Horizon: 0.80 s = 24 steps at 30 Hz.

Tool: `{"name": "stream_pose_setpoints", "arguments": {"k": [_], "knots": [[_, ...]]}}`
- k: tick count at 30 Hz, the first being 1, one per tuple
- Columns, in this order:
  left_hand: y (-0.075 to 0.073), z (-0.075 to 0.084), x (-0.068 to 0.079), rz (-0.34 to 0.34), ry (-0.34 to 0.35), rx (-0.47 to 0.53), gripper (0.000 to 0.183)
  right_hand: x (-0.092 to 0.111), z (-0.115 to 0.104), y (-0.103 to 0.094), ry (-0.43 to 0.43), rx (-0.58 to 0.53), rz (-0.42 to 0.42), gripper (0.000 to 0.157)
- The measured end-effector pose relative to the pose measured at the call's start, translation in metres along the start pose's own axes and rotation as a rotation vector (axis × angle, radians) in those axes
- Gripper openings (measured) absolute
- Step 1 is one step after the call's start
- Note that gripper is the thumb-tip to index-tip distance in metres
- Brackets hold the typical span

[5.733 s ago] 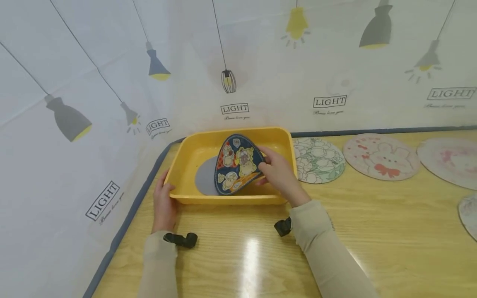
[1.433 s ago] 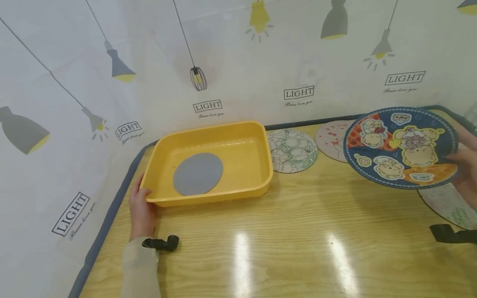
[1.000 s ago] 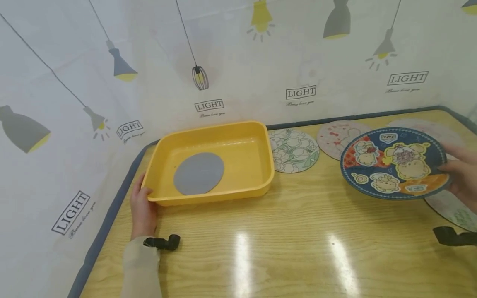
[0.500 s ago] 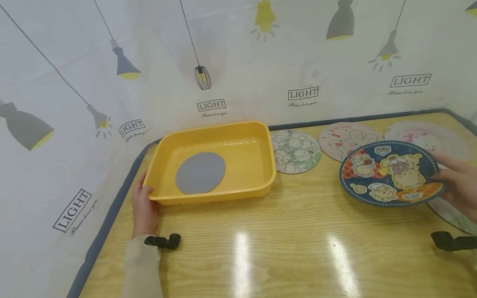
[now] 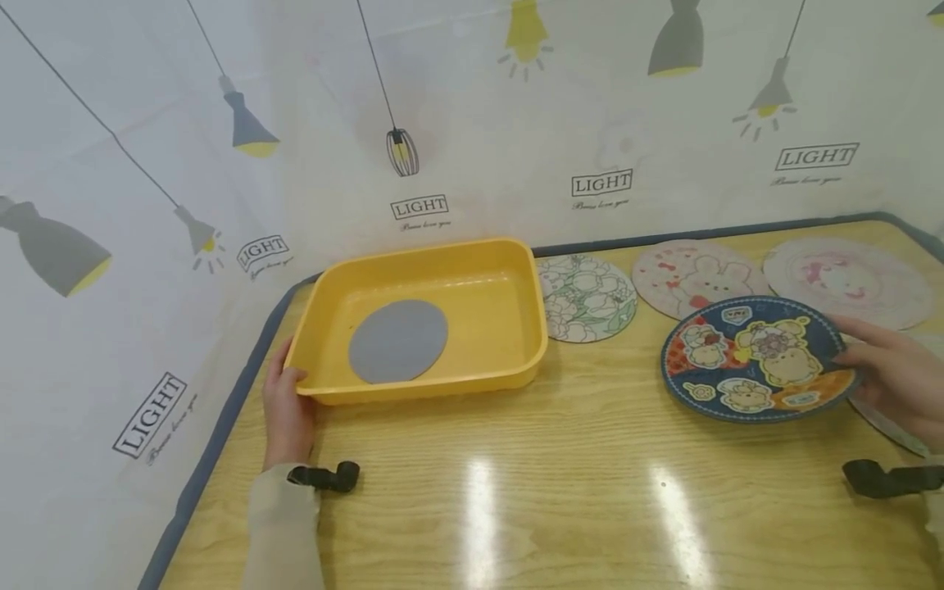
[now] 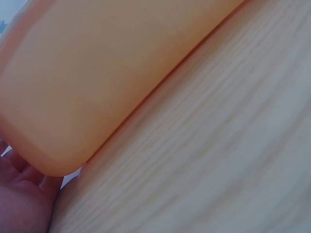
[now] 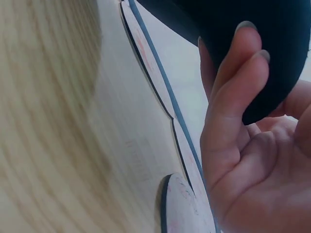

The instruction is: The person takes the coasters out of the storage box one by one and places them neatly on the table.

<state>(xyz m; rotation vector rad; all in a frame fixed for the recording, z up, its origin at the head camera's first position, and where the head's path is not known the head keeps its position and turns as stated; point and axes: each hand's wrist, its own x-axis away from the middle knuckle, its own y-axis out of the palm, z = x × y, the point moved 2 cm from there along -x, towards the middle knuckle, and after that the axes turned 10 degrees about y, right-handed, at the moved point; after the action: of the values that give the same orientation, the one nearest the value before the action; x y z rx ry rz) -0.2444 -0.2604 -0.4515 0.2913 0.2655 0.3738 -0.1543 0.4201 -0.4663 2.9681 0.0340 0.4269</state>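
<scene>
A yellow plastic bin (image 5: 435, 266) stands on the table at the left, in the corner by the wall. My left hand (image 5: 289, 414) holds its front left corner, with the thumb at the rim. In the left wrist view, fingers (image 6: 22, 177) lie against the bin's outer wall. My right hand (image 5: 896, 377) pinches the right edge of a round dark blue mouse pad (image 5: 767, 360) with cartoon bears. The right wrist view shows the pad's black underside (image 7: 286, 48), fingertips pressed beneath it. The pad hangs slightly tilted above the table. A grey disc (image 5: 398, 340) lies inside the bin.
Along the wall lie round pads: one with green flowers (image 5: 590, 299), one with a pink bunny (image 5: 664, 270), and a pale pink one (image 5: 885, 283). Another (image 5: 888, 426) is mostly hidden under the right hand. Two black wrist mounts (image 5: 339, 477) stick out at the cuffs.
The blue mouse pad has left the bin in my right hand, gone far right, then come down and slightly left over the table. My left hand stays on the bin's corner.
</scene>
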Motion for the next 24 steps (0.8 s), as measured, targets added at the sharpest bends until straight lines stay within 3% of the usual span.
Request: {"name": "stream_pose_setpoints", "arguments": {"k": [7, 15, 17, 24], "knots": [[-0.0001, -0.001, -0.001, -0.006, -0.002, 0.002, 0.055, 0.0032, 0.0017, -0.0008, 0.006, 0.091, 0.024, 0.058], [-0.0009, 0.0, -0.0006, -0.013, 0.004, -0.01, 0.055, -0.0027, 0.005, -0.003, 0.095, 0.518, 0.098, 0.057], [-0.0009, 0.0001, -0.0006, -0.013, 0.008, -0.011, 0.055, -0.0035, 0.0063, -0.0028, 0.114, 0.578, 0.115, 0.056], [-0.001, 0.0, -0.0008, -0.006, 0.002, -0.004, 0.055, -0.0041, 0.0074, -0.0032, 0.122, 0.634, 0.114, 0.056]]}}
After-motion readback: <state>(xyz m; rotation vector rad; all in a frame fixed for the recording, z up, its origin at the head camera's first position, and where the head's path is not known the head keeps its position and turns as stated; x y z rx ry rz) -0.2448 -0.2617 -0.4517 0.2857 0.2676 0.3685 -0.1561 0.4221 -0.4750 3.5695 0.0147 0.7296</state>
